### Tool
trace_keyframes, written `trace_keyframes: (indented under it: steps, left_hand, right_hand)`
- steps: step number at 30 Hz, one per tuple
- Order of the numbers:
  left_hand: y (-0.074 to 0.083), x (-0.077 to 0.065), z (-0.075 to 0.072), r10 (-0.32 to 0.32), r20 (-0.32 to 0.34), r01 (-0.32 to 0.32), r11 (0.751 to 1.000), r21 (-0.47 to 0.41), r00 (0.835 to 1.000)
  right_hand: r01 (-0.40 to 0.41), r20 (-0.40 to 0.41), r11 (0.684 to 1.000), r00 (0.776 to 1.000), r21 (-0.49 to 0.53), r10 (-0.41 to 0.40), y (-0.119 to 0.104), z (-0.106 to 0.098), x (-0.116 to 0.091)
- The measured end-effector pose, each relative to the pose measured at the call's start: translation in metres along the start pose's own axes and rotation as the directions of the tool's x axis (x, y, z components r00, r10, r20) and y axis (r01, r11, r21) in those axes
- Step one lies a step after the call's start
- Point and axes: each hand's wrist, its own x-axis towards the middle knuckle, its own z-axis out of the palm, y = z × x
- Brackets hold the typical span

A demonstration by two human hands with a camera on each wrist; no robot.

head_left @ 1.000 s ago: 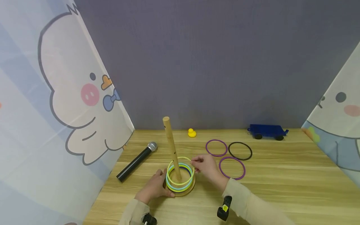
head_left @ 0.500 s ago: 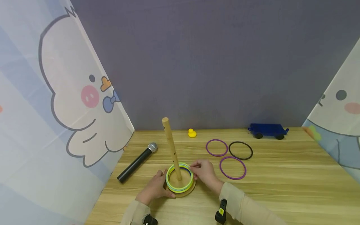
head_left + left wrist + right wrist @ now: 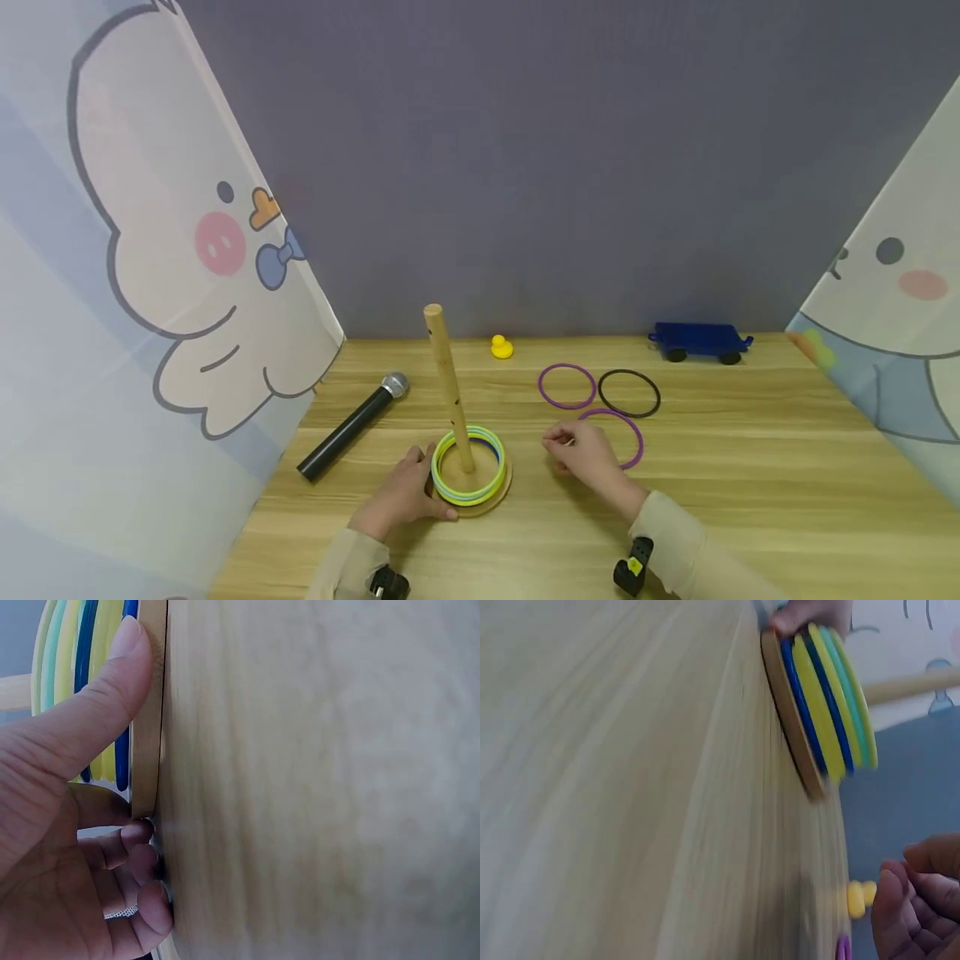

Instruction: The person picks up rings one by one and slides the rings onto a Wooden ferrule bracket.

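A wooden ring-toss stand, with a tall upright post (image 3: 446, 367) and a round base (image 3: 491, 503), stands left of centre in the head view. Stacked around its post lie several yellow, light blue and dark blue rings (image 3: 836, 709). My left hand (image 3: 403, 493) grips the base from the left; in the left wrist view its thumb lies along the rings and base edge, with the fingers round the side. Right of the stand, my right hand (image 3: 588, 457) holds nothing, its fingers loosely bent. It is nearest to a purple ring (image 3: 638, 450), partly hidden behind it.
Another purple ring (image 3: 542, 389) and a black ring (image 3: 657, 403) lie farther back on the wooden table (image 3: 750, 500). A microphone (image 3: 348, 433) lies at the left. A yellow toy duck (image 3: 502, 348) and a blue toy wagon (image 3: 701, 339) stand near the grey back wall.
My right hand lowered a pale yellow ring onto the stack, let it go and moved away to the right. The left hand has kept its grip on the base. The head view shifted slightly.
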Motion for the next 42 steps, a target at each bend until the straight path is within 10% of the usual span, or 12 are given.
trace_keyframes:
  steps: [9,24,42]
  left_hand:
    - [0.003,0.000,-0.009,-0.001,-0.005,0.001,1.000,0.004,1.000]
    - [0.006,-0.001,-0.012,-0.025,0.019,0.025,1.000,0.011,0.999]
    - [0.007,-0.003,-0.004,-0.029,0.018,0.029,0.999,-0.012,0.999]
  right_hand:
    - [0.019,-0.106,0.954,0.993,-0.300,-0.053,0.029,-0.052,-0.004]
    - [-0.171,-0.096,0.851,0.985,-0.497,0.143,0.061,-0.108,-0.002]
    - [-0.312,0.002,0.947,0.950,-0.076,0.313,0.060,-0.103,-0.011]
